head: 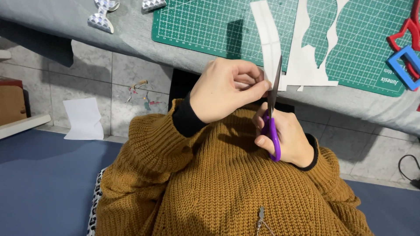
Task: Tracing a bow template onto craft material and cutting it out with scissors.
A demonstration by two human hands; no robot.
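My left hand [225, 89] pinches the near end of a long white paper strip [267, 37] that runs up over the green cutting mat [201, 26]. In my right hand [288, 137] are purple-handled scissors [273, 109], blades pointing up and set against the strip right beside my left fingertips. Both hands hover above my lap, just in front of the table edge. Mustard knitted sleeves with black cuffs cover both arms.
White paper offcuts [308, 52] lie on the mat. Red and blue frame-shaped pieces [407, 48] sit at the right edge, shiny silver shapes [103, 15] at the top left. A paper scrap [83, 119] and small bits lie on the tiled floor; a blue mat [43, 183] is below.
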